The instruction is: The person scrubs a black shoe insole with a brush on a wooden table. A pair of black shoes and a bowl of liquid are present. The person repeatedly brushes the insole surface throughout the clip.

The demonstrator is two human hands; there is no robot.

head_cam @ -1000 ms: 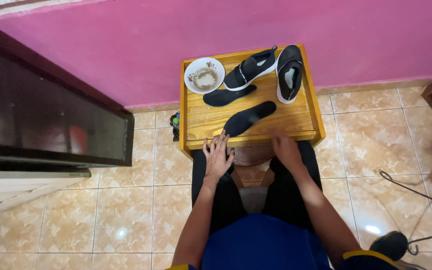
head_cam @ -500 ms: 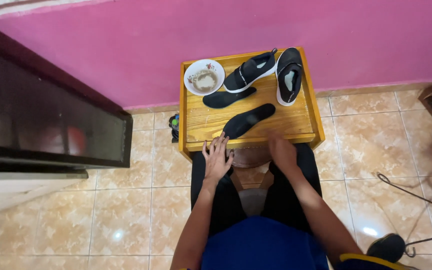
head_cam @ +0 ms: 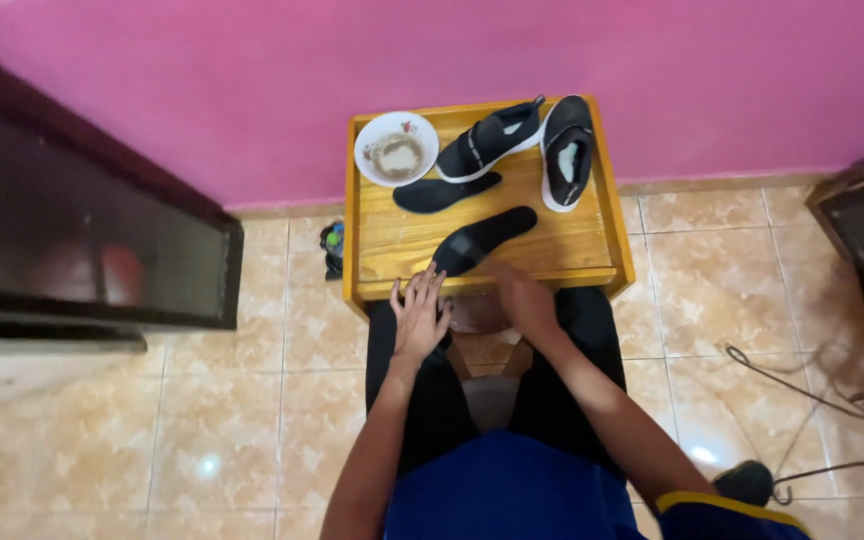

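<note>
1. Right now my left hand [head_cam: 420, 315] lies flat and released at the wooden table's [head_cam: 382, 250] near edge, fingertips just short of the black insole [head_cam: 482, 238] at 1 o'clock.
2. My right hand [head_cam: 524, 302] is loosely curled, holding nothing.
3. I judge a careless sweep could push the insole toward the dirty bowl [head_cam: 396, 148] at 11 o'clock.

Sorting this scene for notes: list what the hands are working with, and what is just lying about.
In hand:
left hand, fingers by the near insole
right hand
far insole
two black shoes

Lying about:
white bowl
dark cabinet
floor cables
</note>
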